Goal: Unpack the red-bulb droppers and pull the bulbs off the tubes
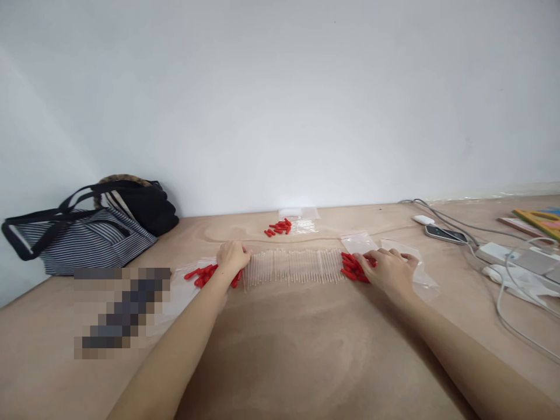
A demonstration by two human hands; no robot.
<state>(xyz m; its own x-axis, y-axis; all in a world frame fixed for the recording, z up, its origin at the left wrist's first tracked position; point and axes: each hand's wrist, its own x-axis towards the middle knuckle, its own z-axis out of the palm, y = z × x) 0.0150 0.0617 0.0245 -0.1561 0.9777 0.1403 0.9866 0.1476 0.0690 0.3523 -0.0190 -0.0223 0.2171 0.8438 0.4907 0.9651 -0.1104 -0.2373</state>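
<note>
A long row of thin clear tubes (291,267) lies side by side on the wooden table. At its left end is my left hand (234,256), fingers bent and closed; what they hold, if anything, is hidden. Red dropper-bulb-like pieces (202,276) lie on a clear bag beside and partly behind my left forearm. My right hand (389,268) bends over another pile of red bulb-like pieces (350,267) at the row's right end, its fingertips closed on one at the pile's edge.
Farther back lie a few red pieces (279,227) and a clear zip bag (301,221) with more tubes. Clear bags (422,271) lie beyond my right hand. Cables, a black device (445,234) and white adapters (494,252) occupy the right. A striped bag (100,242) stands at left.
</note>
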